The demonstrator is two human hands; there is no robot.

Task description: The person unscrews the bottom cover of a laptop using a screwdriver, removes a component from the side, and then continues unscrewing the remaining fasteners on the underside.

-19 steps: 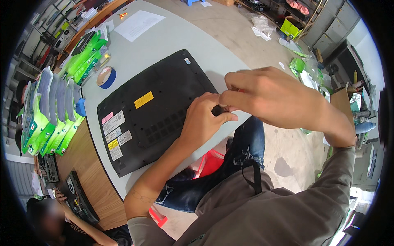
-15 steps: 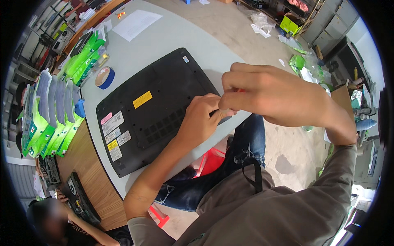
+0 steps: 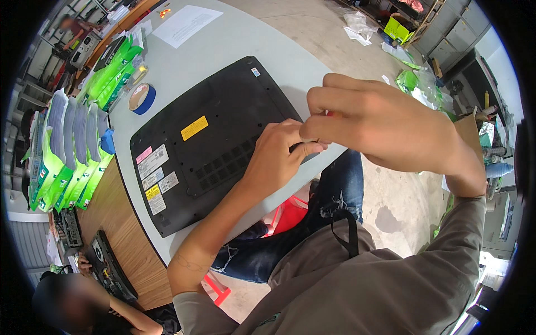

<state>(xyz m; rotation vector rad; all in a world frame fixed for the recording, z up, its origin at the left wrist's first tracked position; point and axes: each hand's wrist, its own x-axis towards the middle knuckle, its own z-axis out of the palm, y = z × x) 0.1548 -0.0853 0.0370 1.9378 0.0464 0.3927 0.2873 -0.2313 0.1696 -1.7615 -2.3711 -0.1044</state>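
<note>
A black laptop (image 3: 223, 106) lies upside down on the grey table, its vented underside and stickers facing up. Over the near right corner, my right hand (image 3: 374, 123) is closed in a fist-like grip. A bit of a red object (image 3: 333, 114) shows between its fingers; the rest is hidden, so its kind does not show. My left hand (image 3: 276, 153) lies on the laptop's near right edge, just under the right one. Its thumb and fingertips are drawn together beside that edge, and what they hold, if anything, is hidden.
Blue tape (image 3: 143, 99) and stacked green-and-white packs (image 3: 67, 156) stand left of the laptop. Paper (image 3: 187, 25) lies at the table's far end. At lower left, another person's hand (image 3: 84, 264) touches an opened device (image 3: 109, 268). A red stool (image 3: 290, 215) stands below the table edge.
My right hand has turned slightly and shifted a little to the right, keeping its grip. My left hand stays at the laptop's edge. The view has shifted slightly.
</note>
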